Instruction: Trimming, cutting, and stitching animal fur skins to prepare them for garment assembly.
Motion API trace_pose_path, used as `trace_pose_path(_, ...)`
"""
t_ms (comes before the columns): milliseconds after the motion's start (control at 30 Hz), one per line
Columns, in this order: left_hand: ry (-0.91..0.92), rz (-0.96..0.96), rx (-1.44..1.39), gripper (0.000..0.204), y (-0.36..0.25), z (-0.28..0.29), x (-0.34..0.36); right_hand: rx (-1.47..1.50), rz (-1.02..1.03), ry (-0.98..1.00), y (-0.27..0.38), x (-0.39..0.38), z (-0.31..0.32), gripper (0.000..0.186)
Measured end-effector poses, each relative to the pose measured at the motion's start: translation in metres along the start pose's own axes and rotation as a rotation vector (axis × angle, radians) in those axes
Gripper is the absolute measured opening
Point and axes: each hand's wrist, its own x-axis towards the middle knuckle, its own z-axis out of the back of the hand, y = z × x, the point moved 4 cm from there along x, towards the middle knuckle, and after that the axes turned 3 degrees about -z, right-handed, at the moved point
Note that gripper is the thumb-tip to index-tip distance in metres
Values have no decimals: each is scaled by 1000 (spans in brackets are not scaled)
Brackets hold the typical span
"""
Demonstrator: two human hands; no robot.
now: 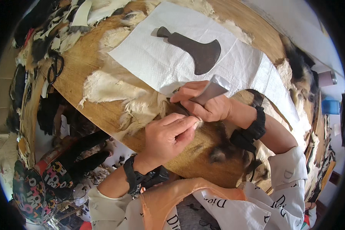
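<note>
My right hand is closed around a tool with a flared grey handle; its working end is mostly hidden by my fingers, so its exact kind is unclear. Close beside it, my left hand pinches the edge of a small pale piece of hide. The fingertips of both hands nearly meet above the wooden tabletop. Beyond them, a dark metal blade shaped like an axe head, with a short knobbed stem, lies flat on a white woven sheet.
Cream, ragged hide pieces spread left of my hands, and brown-black fur lies at the right. Black-handled scissors rest near the table's left edge, with a wide brush farther back. Another person in patterned clothing is at lower left.
</note>
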Motion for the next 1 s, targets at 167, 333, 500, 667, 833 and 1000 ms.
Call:
trace_pose_path(167, -8, -31, 54, 21, -7, 10, 2, -25, -149, 17, -9, 12, -5, 21)
trace_pose_path(333, -43, -50, 26, 22, -15, 16, 4, -50, -79, -101, -12, 32, -11, 22)
trace_pose_path(500, -103, -115, 40, 20, -20, 22, 2, 13, -21, -44, -3, 33, -13, 20)
trace_pose_path(667, -68, -132, -6, 18, -29, 44, 0, -52, -96, 15, -20, 45, -25, 22)
trace_pose_path(833, -132, -87, -37, 16, -42, 90, -8, -63, -117, -88, -19, 78, -24, 25)
trace_pose_path(1000, -350, 407, 309, 13, 10, 166, -37, -51, -191, 2, -13, 83, -18, 23)
